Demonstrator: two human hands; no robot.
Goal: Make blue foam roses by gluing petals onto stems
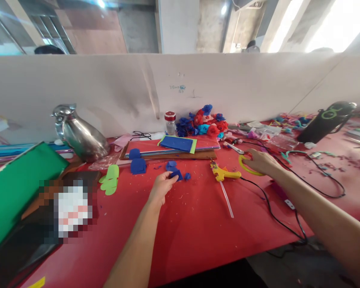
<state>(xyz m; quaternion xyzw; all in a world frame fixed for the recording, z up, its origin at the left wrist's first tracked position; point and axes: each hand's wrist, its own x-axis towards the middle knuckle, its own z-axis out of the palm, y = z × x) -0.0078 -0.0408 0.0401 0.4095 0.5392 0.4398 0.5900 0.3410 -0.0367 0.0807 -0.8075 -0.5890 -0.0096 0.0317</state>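
Where two bare forearms reach in from below, smooth red sheeting covers the table, its near edge slanting up toward the right, with bare room between the left forearm and a translucent glue stick. That stick juts toward the near edge from a hard plastic yellow glue gun, trailing a thin black cord. The left hand pinches a small dark-blue piece between thumb and fingers, near the table's middle; it looks flat, matte and squarish, and a crumpled blue bit sits just beside it. To the right, the right hand is curled around the ring handle of yellow-handled scissors, their metal blades aimed away and leftward. Rounded light-green cutouts lie left, and blue cutouts lie nearer the middle. Beyond is a layered stack of flat sheets, then a heap of ruffled red, blue and pink flowers beside a clear, red-lidded jar, before a smooth pale partition
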